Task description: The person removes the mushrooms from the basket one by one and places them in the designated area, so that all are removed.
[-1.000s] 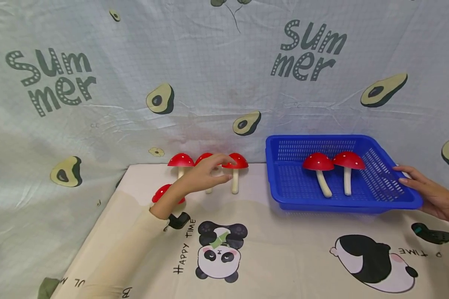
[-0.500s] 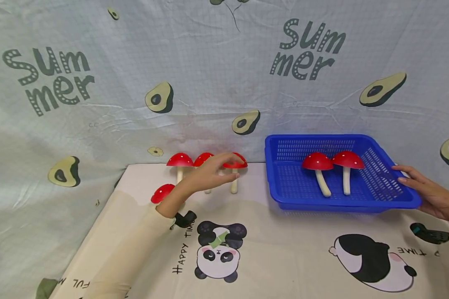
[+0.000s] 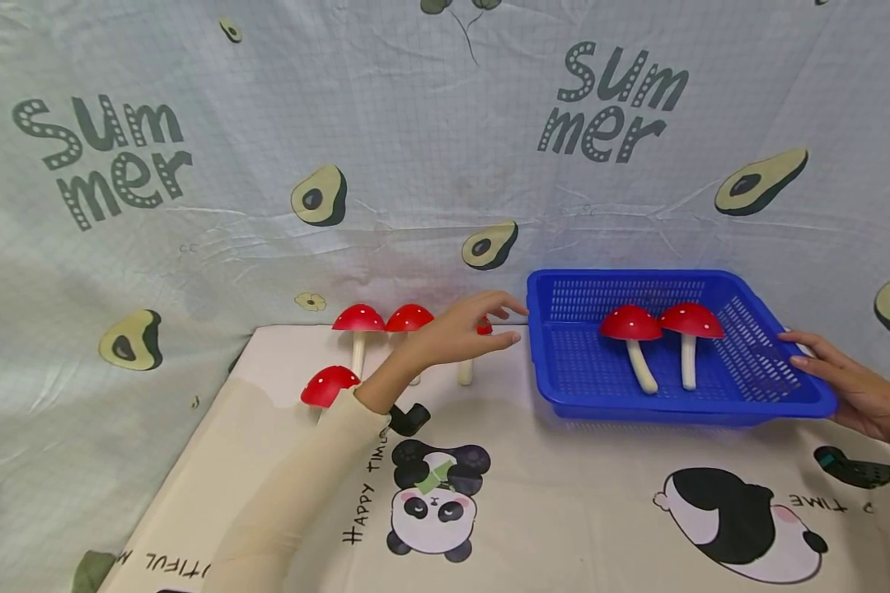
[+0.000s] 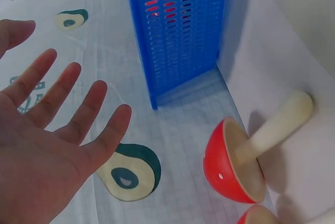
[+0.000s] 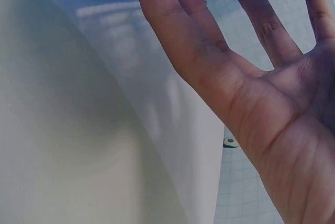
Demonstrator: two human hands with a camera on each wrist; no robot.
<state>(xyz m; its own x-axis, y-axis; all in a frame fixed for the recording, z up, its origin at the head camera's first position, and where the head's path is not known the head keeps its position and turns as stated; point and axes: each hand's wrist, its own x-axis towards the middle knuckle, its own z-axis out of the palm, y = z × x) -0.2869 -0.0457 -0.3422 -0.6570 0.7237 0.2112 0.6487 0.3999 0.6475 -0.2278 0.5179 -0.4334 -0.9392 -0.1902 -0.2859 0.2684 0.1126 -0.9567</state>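
Head view shows us a perforated blue plastic basket [image 3: 786,387] holding two glossy red-capped toy mushrooms [image 3: 660,342]. Our right hand [image 3: 849,387] rests flat on its right rim. Our left hand [image 3: 463,333], fingers spread and empty, hovers over another mushroom [image 4: 246,156]; only the left wrist view reveals its pale underside.

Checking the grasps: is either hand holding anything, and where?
No. The left hand is open and empty; the right hand's fingers only touch the blue basket's rim.
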